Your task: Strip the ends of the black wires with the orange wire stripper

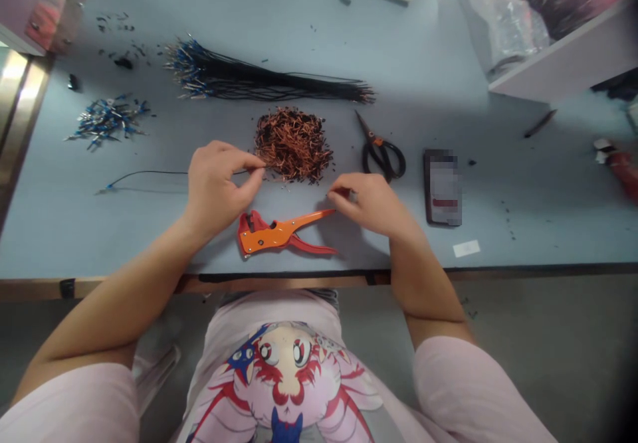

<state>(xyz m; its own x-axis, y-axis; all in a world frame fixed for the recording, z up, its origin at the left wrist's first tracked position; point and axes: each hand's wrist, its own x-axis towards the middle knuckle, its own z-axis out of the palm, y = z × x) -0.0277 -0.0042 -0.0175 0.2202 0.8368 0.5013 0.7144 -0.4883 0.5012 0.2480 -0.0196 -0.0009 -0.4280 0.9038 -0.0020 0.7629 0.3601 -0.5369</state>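
Observation:
My left hand (219, 180) pinches a thin black wire (154, 172) between thumb and fingertips. One end of the wire lies out to the left, with a blue and silver connector (106, 189) on it; the other end shows at my fingertips beside a heap of copper wire scraps (292, 144). My right hand (366, 200) has thumb and forefinger pressed together at the heap's lower right; a tiny dark bit may be at the tips, too small to name. Below both hands lies an orange and red wire stripper (274, 234), its handle tips near my right hand.
A bundle of black wires (279, 84) with blue connectors lies behind the heap. Loose connectors (108, 121) are piled at left. Black-handled scissors (381, 154) and a phone (442, 187) lie at right. A white bin (563, 64) holds plastic bags.

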